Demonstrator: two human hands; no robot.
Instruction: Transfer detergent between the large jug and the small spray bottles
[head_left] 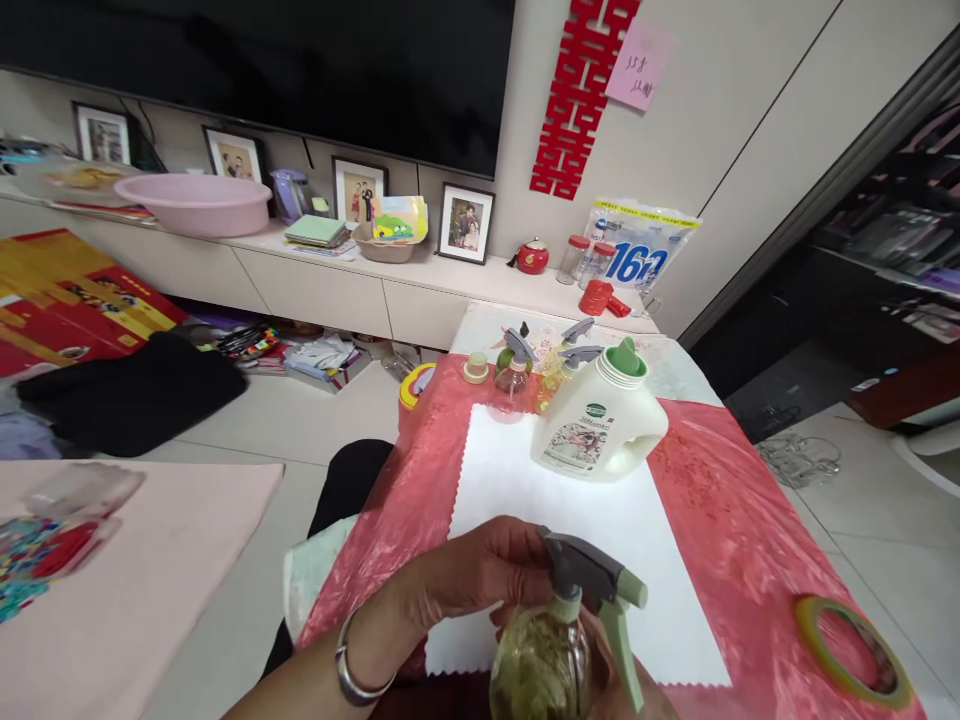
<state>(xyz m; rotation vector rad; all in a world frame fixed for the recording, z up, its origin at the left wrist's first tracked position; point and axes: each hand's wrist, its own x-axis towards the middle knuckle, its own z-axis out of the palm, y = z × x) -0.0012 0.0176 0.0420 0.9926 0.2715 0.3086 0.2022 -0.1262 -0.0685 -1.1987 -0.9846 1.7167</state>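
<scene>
left hand [465, 580] grips spray bottle [544, 665] head | bottle upright, table's near edge | right hand under bottle, grip unclear

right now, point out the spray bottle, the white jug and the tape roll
spray bottle [541, 665], head view, on its clear belly
white jug [592, 425], head view, on its label
tape roll [814, 625], head view, on its left rim

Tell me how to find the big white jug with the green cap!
Look at the table with the red cloth and find the white sheet spread on it. The white jug stands at the sheet's far edge, beside small spray bottles. It alone is big, solid white, handled and green-capped.
</scene>
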